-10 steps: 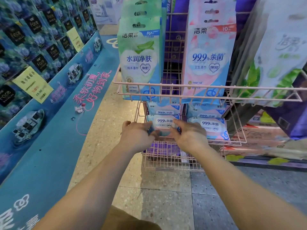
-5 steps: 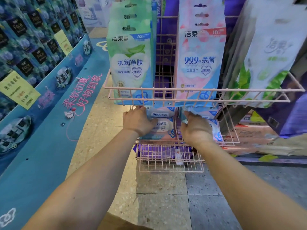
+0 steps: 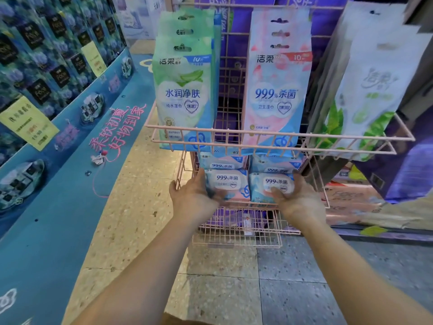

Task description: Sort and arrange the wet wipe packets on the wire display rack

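Both hands reach into the middle basket (image 3: 314,181) of the pink wire display rack (image 3: 257,133). Going from large to small: in its upper basket (image 3: 164,139) the tall hanging packs stand upright, a green pack (image 3: 185,90) toward the left edge and a pink pack (image 3: 278,85) near the middle, so that their fronts face the shopper. Below them lie the small wet wipe packets in two columns. The left hand (image 3: 196,195) cups the left side of the front-left packet (image 3: 226,184), thumb on its lower edge; the right hand (image 3: 295,195) grasps the front-right packet (image 3: 273,186), thumb across its face. I think they squeeze the two front packets together and line them up with the front edge of the basket, label upward. Compared with half a second ago, the hands have dropped from the back packets (image 3: 222,161) to the front pair and have spread wider apart; a second ago both held one single packet between them.
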Demonstrator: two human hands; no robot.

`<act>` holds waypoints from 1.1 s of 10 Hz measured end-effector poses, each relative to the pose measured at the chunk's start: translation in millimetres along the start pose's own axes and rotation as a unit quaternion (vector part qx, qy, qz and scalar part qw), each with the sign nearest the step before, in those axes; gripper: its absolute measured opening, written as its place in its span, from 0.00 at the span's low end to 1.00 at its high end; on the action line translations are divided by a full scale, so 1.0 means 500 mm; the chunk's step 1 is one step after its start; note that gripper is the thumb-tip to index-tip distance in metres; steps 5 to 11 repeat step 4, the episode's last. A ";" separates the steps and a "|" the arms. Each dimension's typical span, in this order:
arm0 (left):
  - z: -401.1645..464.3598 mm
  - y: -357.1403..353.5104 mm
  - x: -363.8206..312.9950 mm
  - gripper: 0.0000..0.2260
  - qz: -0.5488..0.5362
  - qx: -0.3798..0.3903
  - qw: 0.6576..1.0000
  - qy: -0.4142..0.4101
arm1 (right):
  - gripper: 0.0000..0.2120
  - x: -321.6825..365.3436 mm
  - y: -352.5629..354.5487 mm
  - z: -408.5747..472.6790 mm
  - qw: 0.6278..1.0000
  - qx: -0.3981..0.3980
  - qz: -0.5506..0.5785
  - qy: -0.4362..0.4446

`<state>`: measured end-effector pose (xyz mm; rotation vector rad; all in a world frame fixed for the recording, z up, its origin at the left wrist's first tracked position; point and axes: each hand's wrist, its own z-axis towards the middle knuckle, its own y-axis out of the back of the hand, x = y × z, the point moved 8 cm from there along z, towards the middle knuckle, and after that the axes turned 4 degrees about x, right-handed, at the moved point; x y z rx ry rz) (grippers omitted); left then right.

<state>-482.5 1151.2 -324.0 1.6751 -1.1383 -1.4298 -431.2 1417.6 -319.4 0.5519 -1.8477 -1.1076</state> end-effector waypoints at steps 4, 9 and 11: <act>-0.052 0.076 0.012 0.21 0.089 0.078 0.986 -0.113 | 0.26 0.029 0.010 -0.169 0.999 -0.035 -0.030 -0.027; -0.052 0.076 0.012 0.21 0.089 0.078 0.986 -0.113 | 0.26 0.029 0.010 -0.169 0.999 -0.035 -0.030 -0.027; -0.052 0.076 0.012 0.21 0.089 0.078 0.986 -0.113 | 0.26 0.029 0.010 -0.169 0.999 -0.035 -0.030 -0.027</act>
